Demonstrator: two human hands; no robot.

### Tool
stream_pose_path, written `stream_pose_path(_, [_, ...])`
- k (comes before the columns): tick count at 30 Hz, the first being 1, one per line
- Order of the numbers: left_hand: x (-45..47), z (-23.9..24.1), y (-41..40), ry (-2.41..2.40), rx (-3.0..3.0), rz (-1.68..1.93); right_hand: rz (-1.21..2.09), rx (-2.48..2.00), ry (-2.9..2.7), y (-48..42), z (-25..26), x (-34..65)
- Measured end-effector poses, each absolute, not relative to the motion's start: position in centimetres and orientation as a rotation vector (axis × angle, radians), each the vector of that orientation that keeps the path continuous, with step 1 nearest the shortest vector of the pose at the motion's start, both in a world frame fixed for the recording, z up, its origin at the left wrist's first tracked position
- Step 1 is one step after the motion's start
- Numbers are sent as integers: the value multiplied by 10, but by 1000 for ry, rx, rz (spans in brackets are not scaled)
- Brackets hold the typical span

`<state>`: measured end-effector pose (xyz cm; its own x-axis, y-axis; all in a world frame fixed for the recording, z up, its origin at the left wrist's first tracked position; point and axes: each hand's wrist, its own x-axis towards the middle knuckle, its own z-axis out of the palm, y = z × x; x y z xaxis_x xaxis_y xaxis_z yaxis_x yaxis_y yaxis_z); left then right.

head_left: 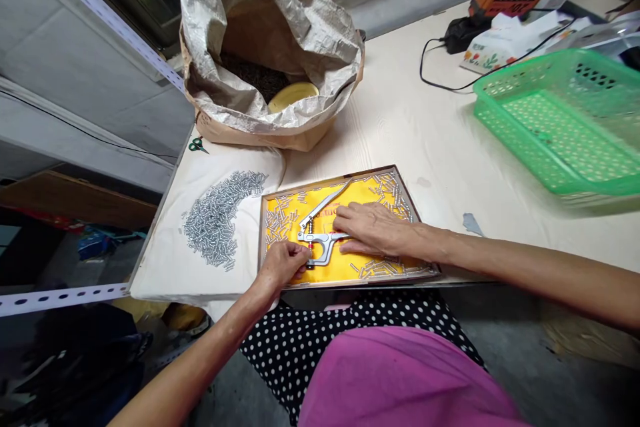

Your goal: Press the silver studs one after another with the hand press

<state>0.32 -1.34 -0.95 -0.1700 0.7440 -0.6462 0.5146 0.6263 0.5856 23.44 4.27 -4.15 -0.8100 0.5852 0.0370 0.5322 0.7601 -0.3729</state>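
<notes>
A shallow tray point(263, 240) with a yellow bottom lies at the table's near edge, strewn with several small metal pins. A silver hand press tool point(320, 223) rests in it, its long handle raised toward the far right. My left hand point(283, 265) is closed in a pinch at the tool's jaw; what it pinches is too small to name. My right hand point(367, 227) lies flat on the tool's lower handle, fingers stretched out and pressing down.
A heap of metal pins point(217, 217) lies on a white cloth point(165, 260) left of the tray. Behind stands an open paper sack point(270, 47) with a yellow bowl point(293, 95) inside. A green basket point(565, 120), small scissors point(199, 145), a black cable point(440, 80).
</notes>
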Motion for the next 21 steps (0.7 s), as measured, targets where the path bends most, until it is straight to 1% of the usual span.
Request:
stream_pose_path(4, [1, -13, -15, 1850, 1022, 299, 319, -911, -2750, 64, -38, 240])
stream_pose_path(6, [0, -14, -16, 1857, 1033, 297, 270, -893, -2798, 72, -36, 240])
stream_pose_path(11, [2, -14, -18, 1859, 1032, 319, 285, -950, -2913, 74, -23, 234])
stream_pose_path(18, [1, -15, -18, 1892, 1003, 302, 312, -943, -2866, 62, -22, 235])
stream_pose_path(21, [1, -14, -24, 1949, 1259, 262, 357, -931, -2834, 57, -25, 237])
